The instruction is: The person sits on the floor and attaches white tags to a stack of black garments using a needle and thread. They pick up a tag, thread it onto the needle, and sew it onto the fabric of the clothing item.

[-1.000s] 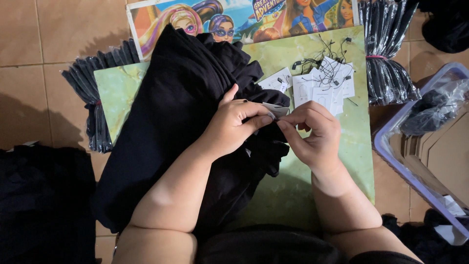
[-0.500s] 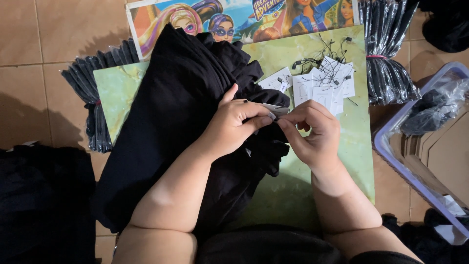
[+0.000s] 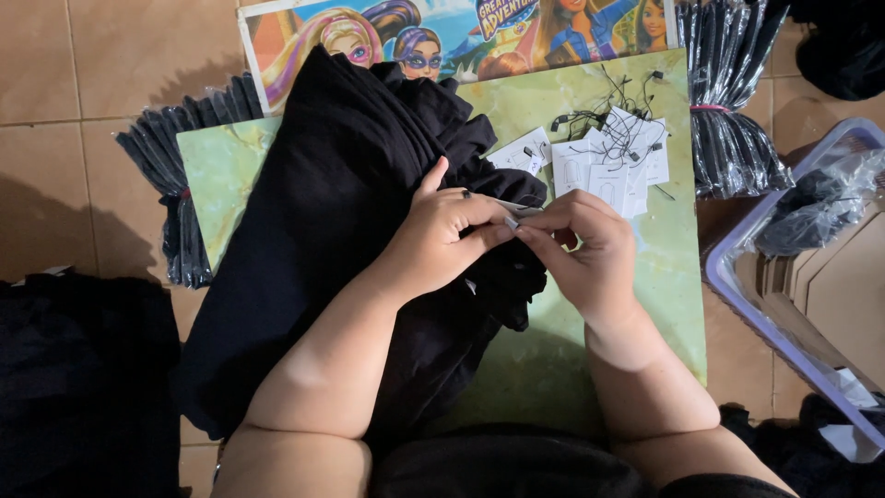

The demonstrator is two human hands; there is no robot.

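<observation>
We are mid-way through tagging the black garment (image 3: 341, 231), heaped at ten o'clock on the green board (image 3: 645, 304): our left hand (image 3: 442, 240) and right hand (image 3: 585, 249) pinch a small tag (image 3: 516, 208) together, and threading it next probably needs a steady grip.

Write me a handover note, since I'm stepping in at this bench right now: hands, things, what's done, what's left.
Left hand: pressed on the black folded cloth garment, thumb and forefinger pinching a small pale paper tag.
Right hand: fingertips meet the left at the same tag; what else it grips is hidden.
Things: garment lies across the green marbled board; loose pile of white paper tags with black strings beyond the hands; bundles of black items in clear wrap at the far right.
Done: a tag is at the garment.
Left: cannot tell whether it is fastened; the pile remains unused.
</observation>
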